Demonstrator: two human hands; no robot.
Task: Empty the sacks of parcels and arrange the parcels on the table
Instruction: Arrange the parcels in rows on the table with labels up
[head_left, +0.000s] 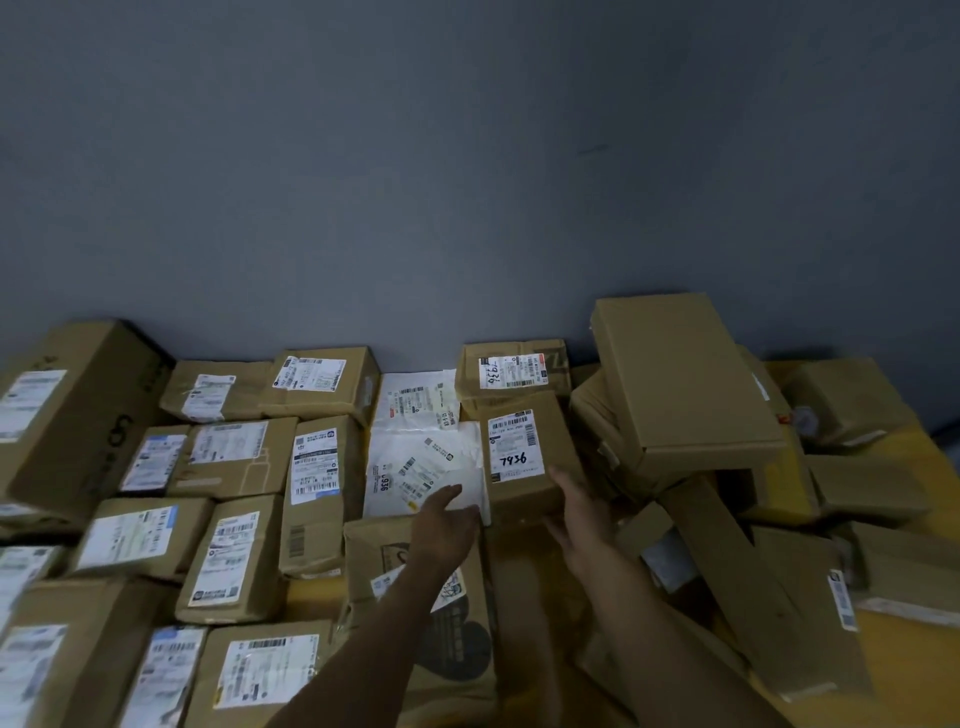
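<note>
Brown parcels in rows cover the left and middle of the yellow table (906, 675), which stands against a grey wall (467, 182). The right hand (574, 512) lies with straight fingers against the near right corner of a brown box (524, 457) marked 7936, in the middle of the table. Just left of the box, the left hand (448, 522) reaches with straight fingers over the near edge of a white bag (421, 467). On the right, boxes lie in a loose heap, a flat box (685, 384) tilted on top
</note>
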